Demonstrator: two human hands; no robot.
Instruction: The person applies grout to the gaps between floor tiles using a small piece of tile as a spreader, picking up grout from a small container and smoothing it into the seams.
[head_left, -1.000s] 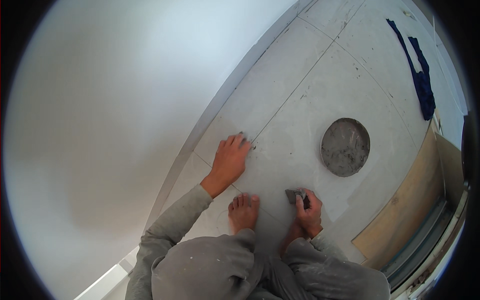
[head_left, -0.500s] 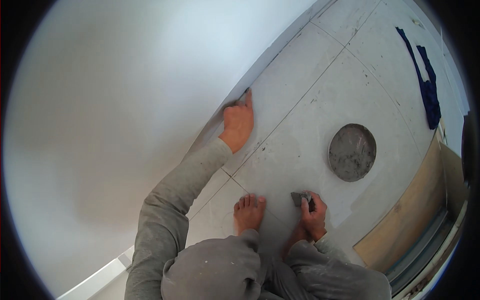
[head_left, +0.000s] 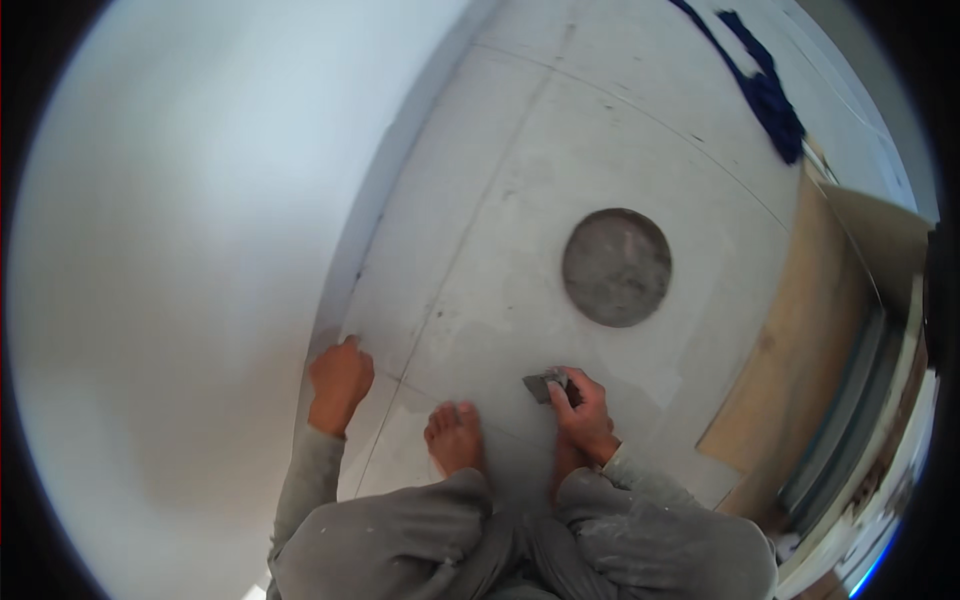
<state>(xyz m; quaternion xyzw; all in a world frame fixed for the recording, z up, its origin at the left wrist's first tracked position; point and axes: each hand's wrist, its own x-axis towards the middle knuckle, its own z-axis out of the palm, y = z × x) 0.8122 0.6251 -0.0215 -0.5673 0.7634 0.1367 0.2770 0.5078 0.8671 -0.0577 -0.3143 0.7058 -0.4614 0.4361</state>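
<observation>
My left hand [head_left: 341,385] is low beside the white wall, at the grey strip along its base. Its fingers look curled, with the index fingertip touching down near the joint between strip and floor; no tool shows in it. In front of my right foot, my right hand [head_left: 588,405] grips a small flat dark scraper [head_left: 540,386], with grey paste smeared near the fingers. Ahead of that hand stands a round shallow pan [head_left: 669,270] with wet grey grout [head_left: 612,275] in it.
Pale floor tiles [head_left: 510,260] with dark joints surround my bare left foot [head_left: 455,438]. Dark blue cloth [head_left: 772,105] lies at the far right. A wooden board [head_left: 790,345] and long dark rails [head_left: 840,425] line the right side. The white wall [head_left: 200,250] rises on the left.
My left hand has drawn back toward me along the wall base, its index finger less stretched out. The view has swung, so pan and cloth appear further left; the right hand keeps the scraper.
</observation>
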